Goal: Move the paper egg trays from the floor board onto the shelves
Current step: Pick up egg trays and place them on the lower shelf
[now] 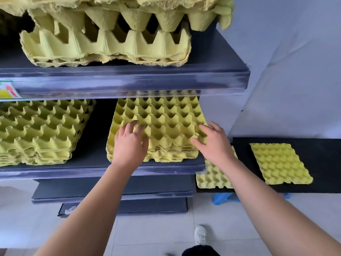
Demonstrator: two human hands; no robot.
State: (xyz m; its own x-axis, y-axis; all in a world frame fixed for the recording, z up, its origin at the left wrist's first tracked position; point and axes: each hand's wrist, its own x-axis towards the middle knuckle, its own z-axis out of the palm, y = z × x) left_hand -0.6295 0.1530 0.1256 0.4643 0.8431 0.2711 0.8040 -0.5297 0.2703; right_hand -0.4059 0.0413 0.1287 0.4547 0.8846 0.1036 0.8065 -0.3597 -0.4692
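Mostly done; left hand (131,143) and right hand (214,143), fingers spread flat, press the centre stack (160,119) on the middle shelf (92,170); at lower right, two trays (280,163) wait on the floor board (323,150)

Shop or stockrm, retail-type shelving
Dark metal shelves (129,78) w/ label strip & sticker (9,91) on front edge, stacked egg trays (105,47), pale tiled floor (156,233), plain wall (286,52).
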